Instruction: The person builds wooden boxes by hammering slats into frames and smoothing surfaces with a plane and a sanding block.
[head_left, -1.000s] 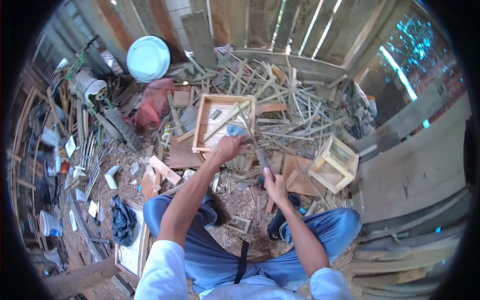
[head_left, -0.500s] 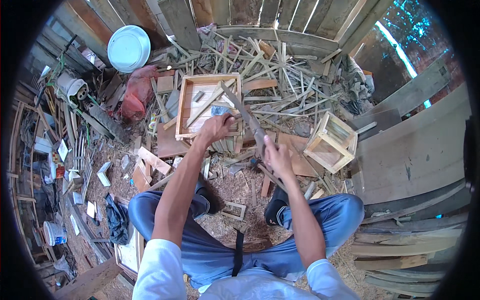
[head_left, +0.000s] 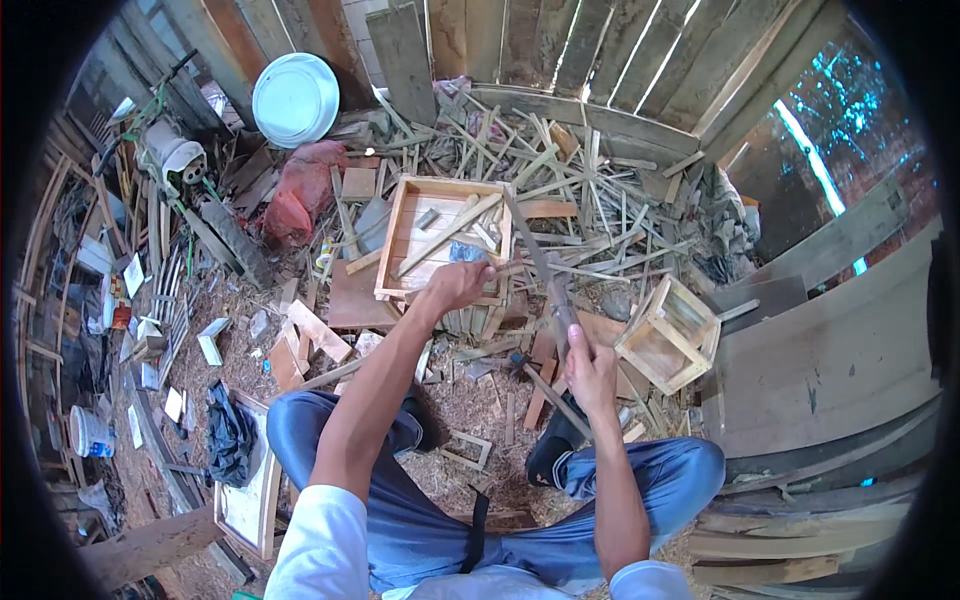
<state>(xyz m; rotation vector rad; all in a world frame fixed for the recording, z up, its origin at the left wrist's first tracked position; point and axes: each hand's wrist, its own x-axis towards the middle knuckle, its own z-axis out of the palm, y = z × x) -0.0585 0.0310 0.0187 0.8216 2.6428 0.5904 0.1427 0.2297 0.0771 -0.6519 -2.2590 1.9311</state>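
Observation:
My right hand is closed round the handle end of a handsaw, whose long grey blade points away from me, up toward the tray's far right corner. My left hand rests at the near right edge of a shallow wooden tray, its fingers closed on a short wooden strip that sticks out to the right, beside the saw blade. The strip's other end is hidden by the hand. Inside the tray lie a long wooden stick, a small grey block and a blue packet.
A hammer leans by my right foot. Right of the saw sits a small wooden box frame. Wood offcuts pile up against the plank wall. A white basin and red plastic bag are far left.
The whole view has shifted, moving the scene to the right and slightly down. The saw has drawn back a little toward me, while my left hand keeps its place at the tray edge.

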